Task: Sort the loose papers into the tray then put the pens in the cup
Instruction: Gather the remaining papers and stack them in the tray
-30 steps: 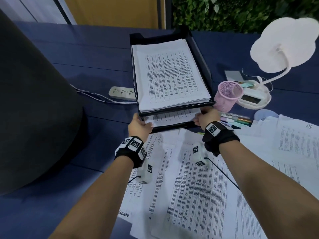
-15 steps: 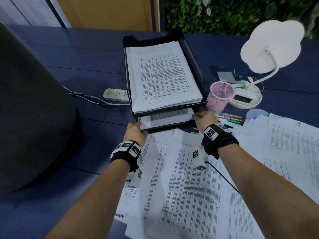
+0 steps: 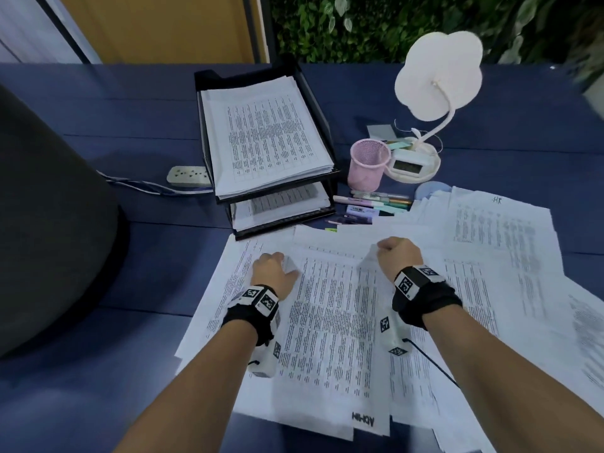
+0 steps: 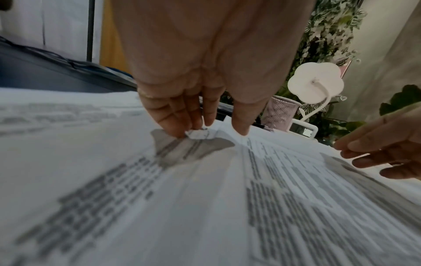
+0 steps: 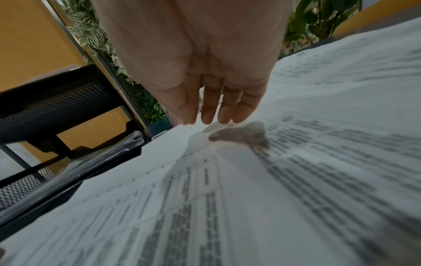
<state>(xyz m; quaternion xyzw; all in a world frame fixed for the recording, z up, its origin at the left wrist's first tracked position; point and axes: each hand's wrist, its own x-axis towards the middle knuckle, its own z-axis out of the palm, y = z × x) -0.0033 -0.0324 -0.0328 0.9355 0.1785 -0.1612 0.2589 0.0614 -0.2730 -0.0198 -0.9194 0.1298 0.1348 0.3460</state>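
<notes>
Two hands are working over the loose papers (image 3: 330,322) spread on the blue counter (image 3: 137,250). The left hand (image 3: 273,273) is pinching up a small fold of the top sheet between thumb and fingers (image 4: 173,124), the paper puckering under them in the left wrist view. The right hand (image 3: 400,256) is reaching down to the same sheet's other edge; its fingers (image 5: 212,111) are hanging fairly straight, tips just touching a lifted bit of paper, and I cannot tell whether it is actually gripping it.

One black tray (image 3: 202,119) with two tiers is standing just beyond the loose papers, and each tier is already carrying a stack of printed sheets (the upper stack being the thicker). One pink mesh cup (image 3: 366,165) is sitting just right of the tray, with nothing sticking out above its rim. The pens (image 3: 376,204) are lying in a cluster on the counter in front of the cup, about six or seven, though some are overlapping and an exact count is not possible.

One white flower-shaped lamp (image 3: 438,76) is standing behind the cup, and one white power strip (image 3: 188,176) is lying left of the tray.
</notes>
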